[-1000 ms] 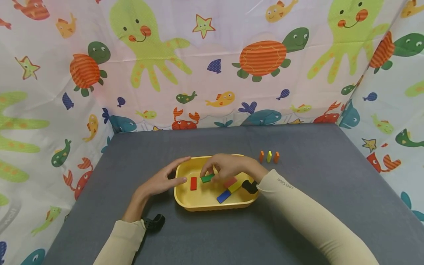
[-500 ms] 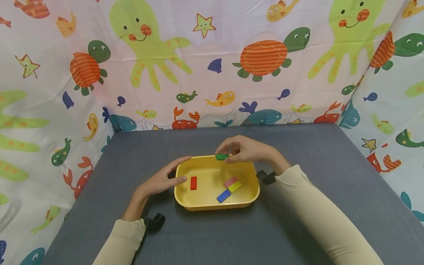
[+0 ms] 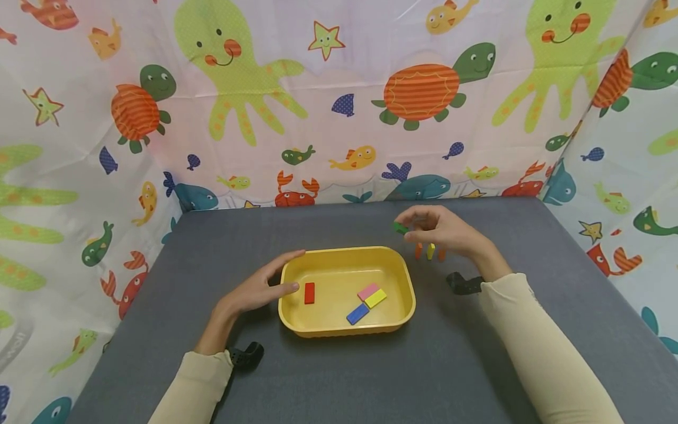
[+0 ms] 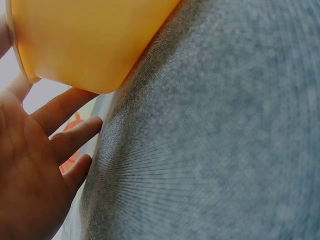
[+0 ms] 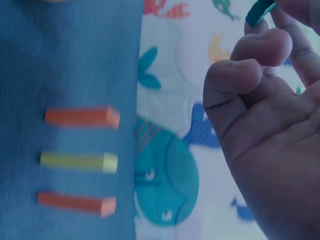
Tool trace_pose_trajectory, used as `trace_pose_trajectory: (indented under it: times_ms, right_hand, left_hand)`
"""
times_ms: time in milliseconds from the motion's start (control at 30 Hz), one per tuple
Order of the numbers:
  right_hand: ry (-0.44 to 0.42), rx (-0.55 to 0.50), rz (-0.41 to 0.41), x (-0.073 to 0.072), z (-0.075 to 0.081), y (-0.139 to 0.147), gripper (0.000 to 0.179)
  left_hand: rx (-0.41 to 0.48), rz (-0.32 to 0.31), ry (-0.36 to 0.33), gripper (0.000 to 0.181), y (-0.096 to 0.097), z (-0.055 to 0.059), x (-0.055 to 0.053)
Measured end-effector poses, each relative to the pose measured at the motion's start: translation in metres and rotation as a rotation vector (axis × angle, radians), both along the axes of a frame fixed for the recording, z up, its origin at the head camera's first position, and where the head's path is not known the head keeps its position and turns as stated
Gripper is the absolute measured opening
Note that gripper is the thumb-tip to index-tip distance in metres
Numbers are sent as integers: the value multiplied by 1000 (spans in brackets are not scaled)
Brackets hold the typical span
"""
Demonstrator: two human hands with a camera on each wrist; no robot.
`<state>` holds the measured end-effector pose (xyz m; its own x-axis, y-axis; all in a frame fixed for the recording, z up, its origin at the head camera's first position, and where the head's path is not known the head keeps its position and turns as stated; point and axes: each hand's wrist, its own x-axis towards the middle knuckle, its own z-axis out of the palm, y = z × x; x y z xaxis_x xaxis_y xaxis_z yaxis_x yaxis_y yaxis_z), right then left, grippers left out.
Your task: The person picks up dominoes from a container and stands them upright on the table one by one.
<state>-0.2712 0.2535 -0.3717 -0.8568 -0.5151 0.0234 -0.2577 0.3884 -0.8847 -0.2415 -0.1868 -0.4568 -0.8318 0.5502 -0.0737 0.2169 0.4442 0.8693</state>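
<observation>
My right hand (image 3: 442, 229) pinches a small green domino block (image 3: 401, 228) between thumb and fingertips, raised above the table behind the tub. Below it stand three upright blocks in a row: an orange block (image 5: 82, 117), a yellow block (image 5: 79, 161) and another orange block (image 5: 77, 202). My left hand (image 3: 262, 285) rests at the left end of a yellow plastic tub (image 3: 346, 331), its thumb over the rim and its other fingers spread along the outside. Inside the tub lie a red block (image 3: 309, 293), a pink block (image 3: 368, 291), a yellow block (image 3: 375, 298) and a blue block (image 3: 357, 314).
A dark grey cloth covers the table (image 3: 339, 383). Behind it and along both sides hangs a white curtain (image 3: 318, 88) printed with sea animals. A black strap mount (image 3: 247, 357) sits on the left wrist, and a similar mount (image 3: 463, 284) on the right.
My right hand has lifted the green block out of the tub and carried it right and back toward the upright blocks. The left hand has stayed at the tub's left rim.
</observation>
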Motion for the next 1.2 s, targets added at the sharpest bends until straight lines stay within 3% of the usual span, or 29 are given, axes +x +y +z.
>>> trace_pose_trajectory:
  times_ms: [333, 533, 800, 967, 1200]
  right_hand:
    - [1, -95, -262, 10, -28, 57, 29]
    - [-31, -131, -343, 17, -51, 81, 25]
    - [-91, -176, -370, 20, -69, 92, 24]
    - [-147, -111, -387, 19, -75, 95, 38]
    - [-221, -71, -377, 20, -81, 95, 35]
  left_hand:
    - [-6, 6, -2, 69, 2, 0, 0]
    - [3, 5, -14, 69, 2, 1, 1]
    - [2, 11, -13, 69, 1, 0, 1]
    - [0, 14, -13, 69, 1, 0, 1]
    - [1, 19, -19, 69, 1, 0, 1]
